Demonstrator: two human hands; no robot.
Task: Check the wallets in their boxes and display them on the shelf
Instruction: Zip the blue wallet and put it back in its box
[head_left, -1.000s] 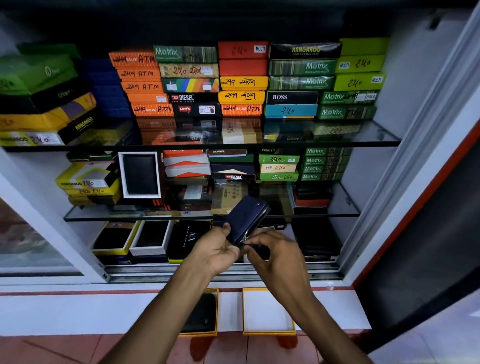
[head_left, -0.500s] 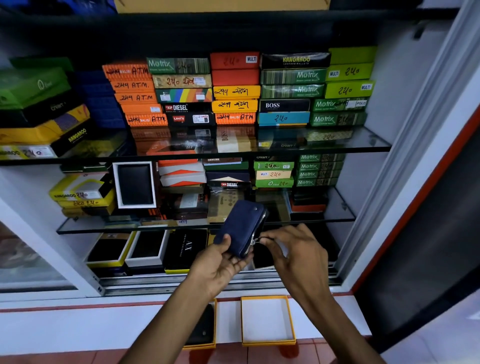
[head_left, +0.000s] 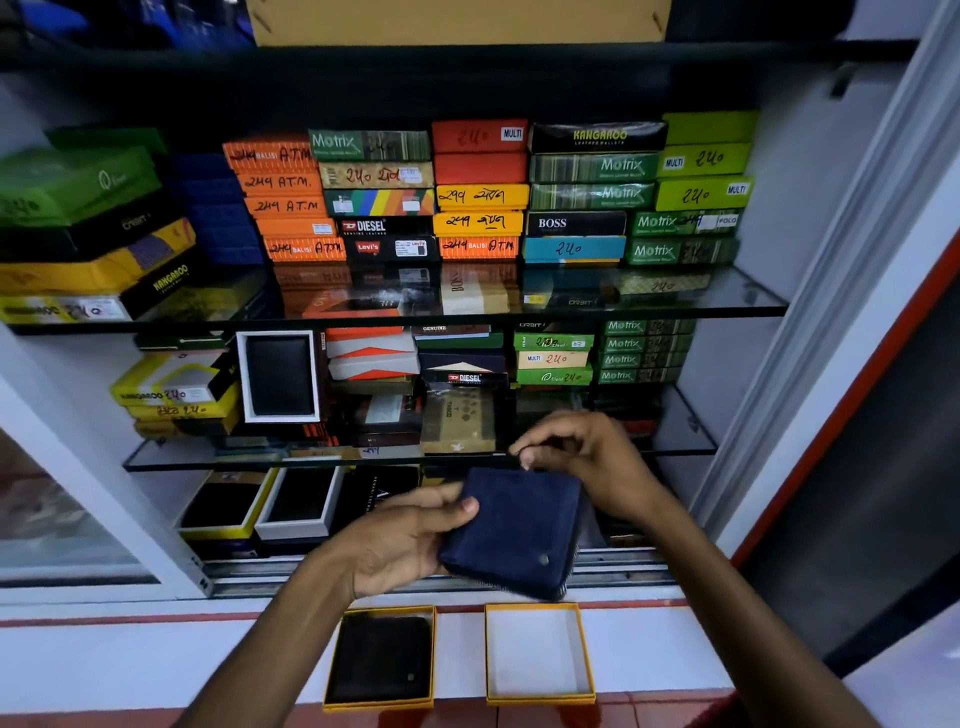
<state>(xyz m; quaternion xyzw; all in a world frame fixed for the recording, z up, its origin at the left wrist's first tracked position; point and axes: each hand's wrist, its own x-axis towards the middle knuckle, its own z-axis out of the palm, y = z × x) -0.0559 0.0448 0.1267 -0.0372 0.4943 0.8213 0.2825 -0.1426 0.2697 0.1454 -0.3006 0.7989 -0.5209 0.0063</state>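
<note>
A dark blue zip wallet (head_left: 519, 530) lies flat in my left hand (head_left: 400, 540), thumb on its top face, just in front of the lowest shelf. My right hand (head_left: 582, 457) pinches something small at the wallet's far top edge, likely the zip pull. Below on the white ledge (head_left: 156, 660) sit two yellow-rimmed box halves: the left box (head_left: 382, 657) holds a black wallet, the right box (head_left: 540, 652) is empty with a white inside.
Glass shelves (head_left: 748, 301) carry stacks of coloured wallet boxes. An open white box with a black wallet (head_left: 280, 376) stands upright on the middle shelf. Open boxes (head_left: 301, 501) lie on the bottom shelf. A sliding door frame (head_left: 810, 322) borders the right.
The wallet has turned from upright on its edge to lying flat in my left hand and dropped lower. My right hand has moved from its side up to its far top edge.
</note>
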